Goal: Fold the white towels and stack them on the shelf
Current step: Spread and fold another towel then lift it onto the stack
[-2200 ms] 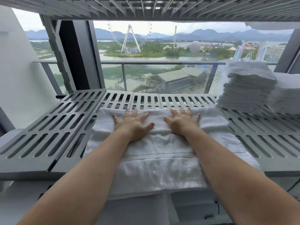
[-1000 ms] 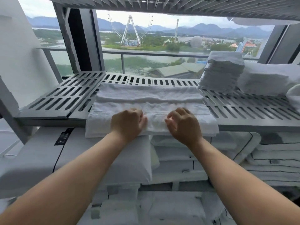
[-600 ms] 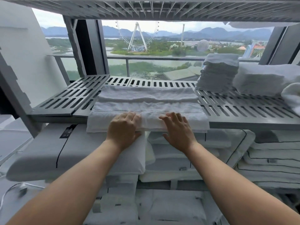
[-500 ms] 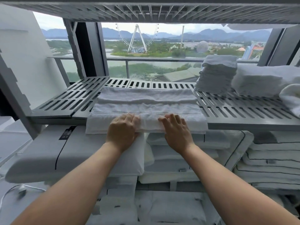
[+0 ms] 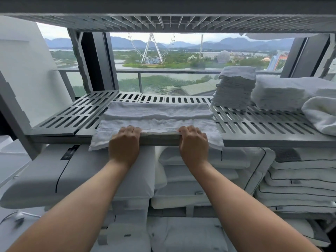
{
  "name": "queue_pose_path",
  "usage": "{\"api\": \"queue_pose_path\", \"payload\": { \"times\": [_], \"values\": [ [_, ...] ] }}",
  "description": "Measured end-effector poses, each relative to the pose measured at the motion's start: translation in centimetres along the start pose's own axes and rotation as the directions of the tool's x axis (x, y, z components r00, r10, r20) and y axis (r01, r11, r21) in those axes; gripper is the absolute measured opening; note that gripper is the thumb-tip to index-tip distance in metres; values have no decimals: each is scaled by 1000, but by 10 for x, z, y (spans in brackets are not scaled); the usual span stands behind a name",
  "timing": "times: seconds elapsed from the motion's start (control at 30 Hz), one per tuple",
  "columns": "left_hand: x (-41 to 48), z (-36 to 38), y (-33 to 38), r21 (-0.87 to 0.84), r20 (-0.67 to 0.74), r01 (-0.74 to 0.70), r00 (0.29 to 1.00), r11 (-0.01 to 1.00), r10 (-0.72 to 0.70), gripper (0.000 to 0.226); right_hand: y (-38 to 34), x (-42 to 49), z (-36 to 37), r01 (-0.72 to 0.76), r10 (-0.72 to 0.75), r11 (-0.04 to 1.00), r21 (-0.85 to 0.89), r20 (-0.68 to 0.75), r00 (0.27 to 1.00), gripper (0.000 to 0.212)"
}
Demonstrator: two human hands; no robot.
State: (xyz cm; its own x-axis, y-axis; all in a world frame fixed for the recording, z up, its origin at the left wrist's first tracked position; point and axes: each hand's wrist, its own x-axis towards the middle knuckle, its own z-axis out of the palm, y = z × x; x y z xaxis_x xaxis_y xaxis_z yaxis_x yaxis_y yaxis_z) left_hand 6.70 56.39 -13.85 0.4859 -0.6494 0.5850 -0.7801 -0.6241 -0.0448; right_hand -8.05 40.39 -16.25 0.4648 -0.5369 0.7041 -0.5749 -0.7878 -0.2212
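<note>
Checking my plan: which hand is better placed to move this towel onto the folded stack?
Probably right: the right hand grips the towel on the side nearer the stack; the left hand grips it farther away.

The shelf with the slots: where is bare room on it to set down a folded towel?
Bare shelf lies left of the towel, out to the left edge. A second patch lies right of it, in front of the stack of cloths. The back right corner is crowded with piles.
</note>
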Motion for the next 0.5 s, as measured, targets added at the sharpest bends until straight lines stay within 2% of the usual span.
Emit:
{"api": "queue_pose_path", "payload": {
  "times": [0.13,0.27,0.4,0.5],
  "values": [
    [18,-5,7,-4,7,101,995,995,-101,33,-7,10,5,-78,79,997,14,-16,997,37],
    [43,4,6,-25,-56,130,990,991,-131,35,-8,33,13,-74,73,997,-25,-34,997,39],
    [78,18,-5,0,-158,83,984,997,-82,33,-1,67,25,-26,21,997,-78,-62,998,39],
    [110,30,-16,28,-229,2,973,1000,5,25,6,96,35,19,-41,988,-153,-144,989,35]
  ]
}}
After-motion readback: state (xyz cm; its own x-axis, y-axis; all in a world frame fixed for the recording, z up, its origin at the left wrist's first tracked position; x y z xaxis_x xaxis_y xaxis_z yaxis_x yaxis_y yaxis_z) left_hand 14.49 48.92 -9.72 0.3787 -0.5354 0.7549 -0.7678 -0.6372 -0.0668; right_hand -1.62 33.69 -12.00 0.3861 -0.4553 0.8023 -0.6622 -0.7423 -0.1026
